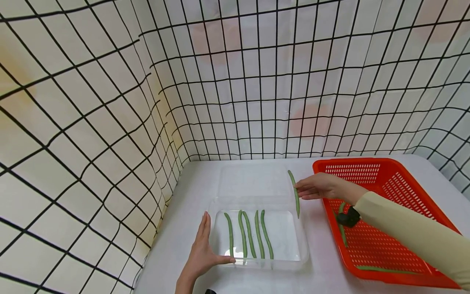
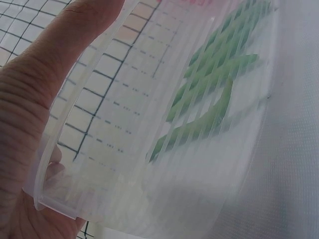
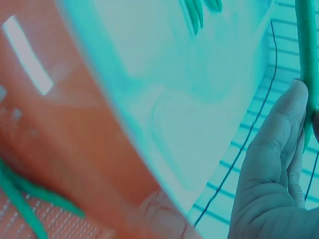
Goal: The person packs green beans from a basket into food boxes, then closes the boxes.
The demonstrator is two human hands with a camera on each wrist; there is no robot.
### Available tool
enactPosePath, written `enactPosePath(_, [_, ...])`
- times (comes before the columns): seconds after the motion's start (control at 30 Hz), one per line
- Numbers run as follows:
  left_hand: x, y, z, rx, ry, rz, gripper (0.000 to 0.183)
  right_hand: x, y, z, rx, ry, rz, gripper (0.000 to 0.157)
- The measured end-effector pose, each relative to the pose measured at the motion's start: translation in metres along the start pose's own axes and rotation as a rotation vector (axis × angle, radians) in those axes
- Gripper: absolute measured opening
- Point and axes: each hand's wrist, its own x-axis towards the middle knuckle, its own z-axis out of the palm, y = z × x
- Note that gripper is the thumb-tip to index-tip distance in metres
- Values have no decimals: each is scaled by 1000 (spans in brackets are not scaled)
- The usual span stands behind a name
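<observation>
My right hand [image 1: 317, 185] pinches a green bean [image 1: 295, 192] between thumb and fingertips, over the gap by the container's back right corner. In the right wrist view this bean [image 3: 307, 55] stands nearly upright at the fingers. A clear plastic container [image 1: 302, 249] holds several green beans lying lengthwise, roughly side by side. At its front left corner is my left hand [image 1: 202, 255], its fingers straight along the left side and its thumb stretched along the front rim. Through the ribbed wall in the left wrist view, the beans [image 2: 199, 119] look green and blurred.
A red perforated basket [image 1: 389, 241] stands on the right, with a few green beans [image 1: 385, 269] in it, partly hidden by my right arm. Behind the container lies a flat clear lid [image 1: 253, 179]. Black netting over white cloth encloses the white table [image 1: 172, 245].
</observation>
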Motion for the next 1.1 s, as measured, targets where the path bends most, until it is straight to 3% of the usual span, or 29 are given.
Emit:
enactPosePath(0.5, [0, 0, 1, 0, 13, 18, 146, 15, 13, 53, -52, -47, 54, 26])
enactPosePath(1.1, [-1, -1, 2, -5, 18, 28, 145, 25, 32, 85, -109, -62, 97, 25])
